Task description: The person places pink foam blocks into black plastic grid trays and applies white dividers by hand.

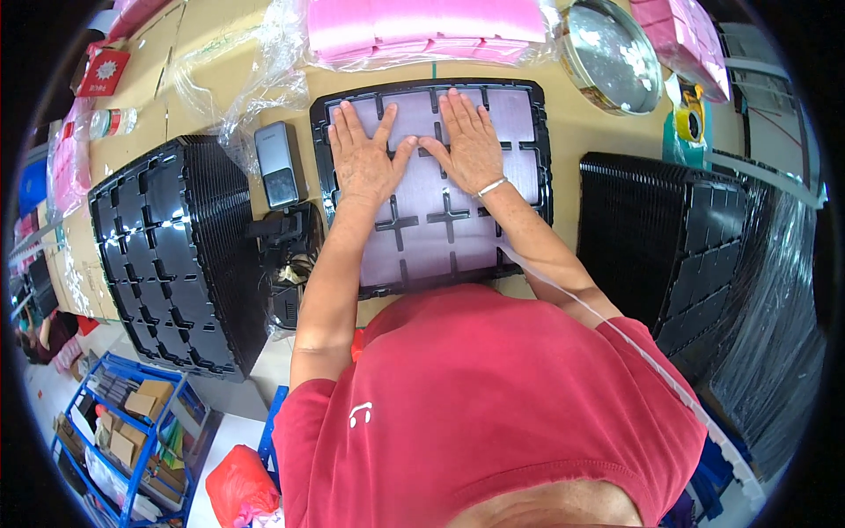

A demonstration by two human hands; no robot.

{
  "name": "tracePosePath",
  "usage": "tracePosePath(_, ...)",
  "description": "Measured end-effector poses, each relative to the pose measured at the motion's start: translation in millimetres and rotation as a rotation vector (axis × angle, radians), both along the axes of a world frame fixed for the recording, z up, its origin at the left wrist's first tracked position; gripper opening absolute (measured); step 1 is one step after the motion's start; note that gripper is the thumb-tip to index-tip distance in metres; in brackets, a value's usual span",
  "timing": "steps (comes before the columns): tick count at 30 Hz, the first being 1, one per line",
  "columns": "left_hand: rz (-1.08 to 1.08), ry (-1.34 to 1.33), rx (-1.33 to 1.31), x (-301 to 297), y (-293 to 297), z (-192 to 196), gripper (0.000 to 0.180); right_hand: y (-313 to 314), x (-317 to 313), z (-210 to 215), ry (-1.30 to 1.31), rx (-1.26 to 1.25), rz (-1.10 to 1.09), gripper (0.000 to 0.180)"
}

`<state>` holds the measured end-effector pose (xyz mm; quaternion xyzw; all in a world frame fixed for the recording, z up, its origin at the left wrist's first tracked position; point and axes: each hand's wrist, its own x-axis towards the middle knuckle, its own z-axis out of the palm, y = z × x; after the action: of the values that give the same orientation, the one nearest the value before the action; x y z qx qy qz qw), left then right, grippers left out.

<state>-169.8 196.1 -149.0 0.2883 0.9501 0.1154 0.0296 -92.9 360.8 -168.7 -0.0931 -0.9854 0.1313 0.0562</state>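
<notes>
In front of me lies a black plastic tray [543, 189], its compartments parted by raised cross-shaped ribs. Flat pale-purple sheets [422, 251] fill the compartments. My left hand [363, 158] is spread flat over the upper left compartments, fingers apart. Over the upper middle and right ones rests my right hand [468, 145], also flat, with a bangle at the wrist. The two thumbs almost meet at the tray's middle. Neither hand grips anything.
Stacks of black trays stand left [167, 255] and right [656, 238]. Pink sheets in plastic wrap [427, 31] lie beyond the tray. A round metal tin [612, 57], a yellow tape roll [689, 125] and a grey box-shaped device [280, 165] sit around it.
</notes>
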Motion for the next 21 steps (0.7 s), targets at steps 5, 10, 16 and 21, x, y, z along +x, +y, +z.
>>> tracePosePath(5, -0.041, 0.053, 0.043, 16.3, -14.0, 8.8, 0.055, 2.4, 0.3, -2.1, 0.002, -0.018, -0.004, 0.078)
tracePosePath(10, -0.068, -0.012, -0.044, 31.4, -22.6, 2.9, 0.057, -9.6, 3.1, 18.8, 0.024, -0.025, 0.09, 0.075)
tracePosePath(16, -0.074, 0.037, -0.053, 16.7, -27.8, 0.3, 0.065, -32.9, 0.5, 12.0, -0.021, -0.017, 0.234, 0.071)
tracePosePath(21, -0.059, 0.039, -0.121, 0.9, -27.7, -2.4, 0.073, -43.3, -0.2, 12.0, -0.022, -0.036, 0.147, 0.072)
